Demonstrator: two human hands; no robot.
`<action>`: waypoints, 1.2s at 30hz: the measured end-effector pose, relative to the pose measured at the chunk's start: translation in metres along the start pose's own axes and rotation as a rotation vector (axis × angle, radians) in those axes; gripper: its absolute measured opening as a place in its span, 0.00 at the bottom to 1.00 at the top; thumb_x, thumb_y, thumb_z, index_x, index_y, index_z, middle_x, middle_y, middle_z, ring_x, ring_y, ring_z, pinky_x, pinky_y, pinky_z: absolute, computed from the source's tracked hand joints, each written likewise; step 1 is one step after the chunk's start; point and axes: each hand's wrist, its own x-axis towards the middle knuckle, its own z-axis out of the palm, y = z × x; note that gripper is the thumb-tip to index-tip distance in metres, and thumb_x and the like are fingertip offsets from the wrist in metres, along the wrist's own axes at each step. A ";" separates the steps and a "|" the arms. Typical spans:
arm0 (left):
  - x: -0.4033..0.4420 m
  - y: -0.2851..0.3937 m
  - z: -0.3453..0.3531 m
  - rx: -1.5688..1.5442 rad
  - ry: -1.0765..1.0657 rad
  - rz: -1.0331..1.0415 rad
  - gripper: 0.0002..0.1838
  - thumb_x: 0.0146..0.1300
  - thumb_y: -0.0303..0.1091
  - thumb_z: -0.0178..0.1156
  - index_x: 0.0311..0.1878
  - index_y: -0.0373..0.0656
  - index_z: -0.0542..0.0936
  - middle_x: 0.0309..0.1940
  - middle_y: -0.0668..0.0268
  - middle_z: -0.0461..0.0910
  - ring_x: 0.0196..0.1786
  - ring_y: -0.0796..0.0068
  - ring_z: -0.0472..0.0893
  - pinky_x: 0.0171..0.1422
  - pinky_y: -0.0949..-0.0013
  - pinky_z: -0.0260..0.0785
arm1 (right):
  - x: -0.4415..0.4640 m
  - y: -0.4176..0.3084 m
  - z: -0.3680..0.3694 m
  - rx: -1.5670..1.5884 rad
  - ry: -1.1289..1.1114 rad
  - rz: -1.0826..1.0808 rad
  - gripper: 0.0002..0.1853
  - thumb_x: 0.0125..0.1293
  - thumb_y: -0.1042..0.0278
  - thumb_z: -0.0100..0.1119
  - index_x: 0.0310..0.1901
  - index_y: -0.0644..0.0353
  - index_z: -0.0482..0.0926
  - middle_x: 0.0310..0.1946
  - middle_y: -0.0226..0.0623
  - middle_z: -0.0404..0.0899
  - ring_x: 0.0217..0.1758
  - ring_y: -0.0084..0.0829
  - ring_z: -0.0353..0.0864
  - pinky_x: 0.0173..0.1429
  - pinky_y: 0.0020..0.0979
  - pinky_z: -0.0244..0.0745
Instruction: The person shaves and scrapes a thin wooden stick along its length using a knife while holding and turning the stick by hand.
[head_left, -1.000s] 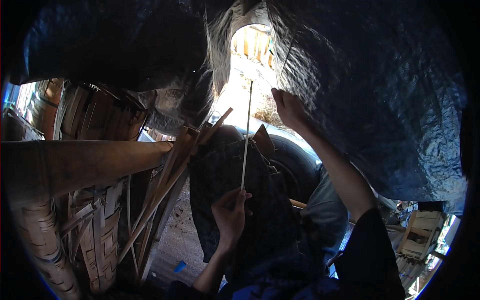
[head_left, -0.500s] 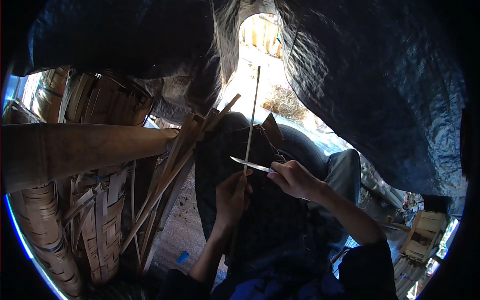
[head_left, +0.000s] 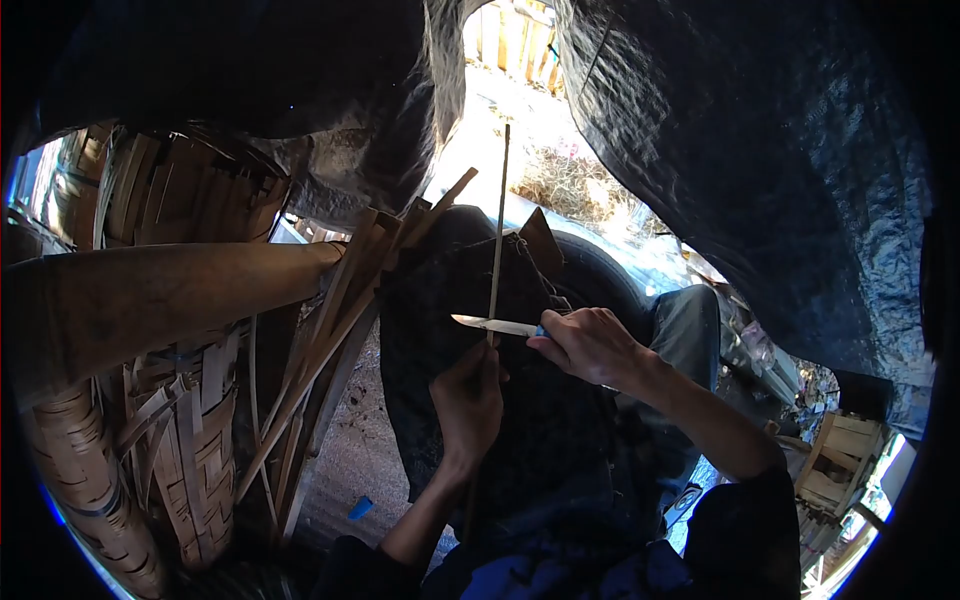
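My left hand point(head_left: 467, 405) is closed on the lower part of a thin bamboo strip point(head_left: 497, 250), which points up and away from me, close to upright in the view. A knife point(head_left: 495, 324) is in my closed right hand point(head_left: 592, 345), its bright blade pointing left. The blade lies across the strip just above my left fingertips. Between the right fingers a bit of blue handle shows; the rest of it is hidden. Both hands are over a dark cloth point(head_left: 430, 300) on my lap.
On the left, a thick bamboo pole point(head_left: 170, 298) juts in beside leaning split bamboo pieces point(head_left: 330, 350) and woven baskets point(head_left: 95, 490). Dark plastic sheeting point(head_left: 740, 180) hangs at both sides of a bright opening. A wooden crate point(head_left: 840, 460) stands at the right.
My view has shifted slightly, so the surroundings sit a little further left. The knife blade lies flatter across the strip, with my right hand raised slightly. Both grips are kept.
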 end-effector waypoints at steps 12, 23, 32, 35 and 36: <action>-0.010 0.007 -0.008 -0.103 -0.080 -0.103 0.11 0.66 0.26 0.52 0.48 0.33 0.79 0.20 0.70 0.75 0.20 0.90 0.68 0.22 0.81 0.56 | 0.072 0.101 -0.008 -0.053 0.286 0.149 0.18 0.70 0.57 0.46 0.30 0.65 0.73 0.18 0.53 0.74 0.25 0.53 0.77 0.30 0.45 0.70; -0.004 0.014 0.004 -0.180 -0.009 -0.097 0.12 0.65 0.27 0.55 0.48 0.31 0.78 0.33 0.59 0.82 0.34 0.79 0.82 0.23 0.80 0.71 | 0.035 0.035 -0.029 0.206 0.492 0.012 0.17 0.70 0.61 0.46 0.30 0.67 0.72 0.16 0.53 0.71 0.24 0.54 0.76 0.25 0.43 0.66; -0.003 0.027 -0.003 -0.209 -0.068 -0.140 0.13 0.65 0.30 0.57 0.47 0.30 0.78 0.34 0.56 0.82 0.30 0.76 0.82 0.27 0.78 0.74 | -0.021 -0.006 -0.008 0.325 0.135 0.102 0.19 0.68 0.60 0.51 0.23 0.65 0.67 0.12 0.50 0.68 0.18 0.52 0.73 0.20 0.41 0.63; -0.002 0.019 -0.007 -0.281 -0.047 -0.168 0.14 0.66 0.34 0.57 0.47 0.31 0.79 0.33 0.57 0.82 0.23 0.80 0.78 0.24 0.79 0.70 | -0.021 -0.007 -0.001 0.345 0.170 0.097 0.20 0.69 0.60 0.51 0.22 0.64 0.68 0.12 0.49 0.68 0.17 0.50 0.73 0.19 0.41 0.63; -0.002 0.017 -0.008 -0.272 -0.044 -0.164 0.14 0.66 0.34 0.57 0.47 0.31 0.79 0.33 0.57 0.82 0.23 0.80 0.78 0.24 0.79 0.70 | -0.021 -0.007 0.001 0.352 0.177 0.094 0.20 0.69 0.60 0.51 0.22 0.64 0.68 0.12 0.49 0.68 0.17 0.50 0.73 0.19 0.41 0.63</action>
